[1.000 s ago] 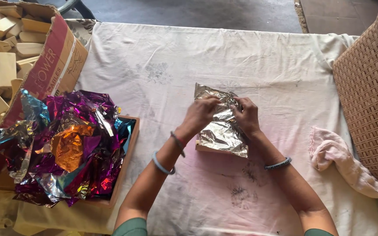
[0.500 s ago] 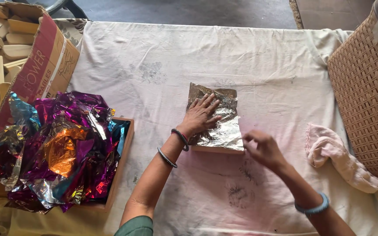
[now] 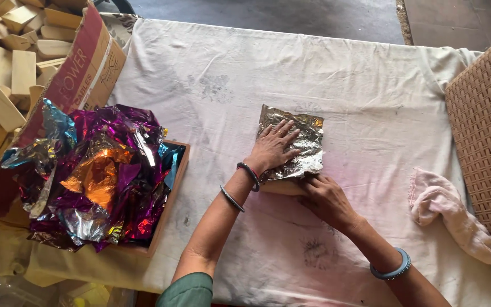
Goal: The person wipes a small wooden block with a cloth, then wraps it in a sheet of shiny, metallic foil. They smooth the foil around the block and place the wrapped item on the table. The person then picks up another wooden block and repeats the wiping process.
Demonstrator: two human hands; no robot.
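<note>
Pressing flat on the silver foil sheet (image 3: 296,143): left hand (image 3: 273,146), fingers spread, palm down, not gripping, just holding the foil against the block (image 3: 282,186) under it. Block is pale, wood-coloured, mostly covered; only its near edge shows below the foil. Right hand (image 3: 326,199) is at that near edge, fingers curled in against the block and foil hem; cannot tell whether it pinches anything, fingertips are hidden. Both sit mid-table on the stained white cloth (image 3: 336,74), slightly right of centre. Foil is crumpled, draped over the block top, far edge lying on the cloth. Left of it, well apart: a shallow wooden tray (image 3: 173,193) heaped with crinkled foil sheets (image 3: 100,176) in purple, orange, blue and silver. Behind the tray, a cardboard box (image 3: 83,68) full of pale wooden blocks (image 3: 12,62). Right side: a pink rag (image 3: 453,213) lying on the cloth, near a woven wicker basket (image 3: 487,142) at the table edge. Bangles on both wrists.
</note>
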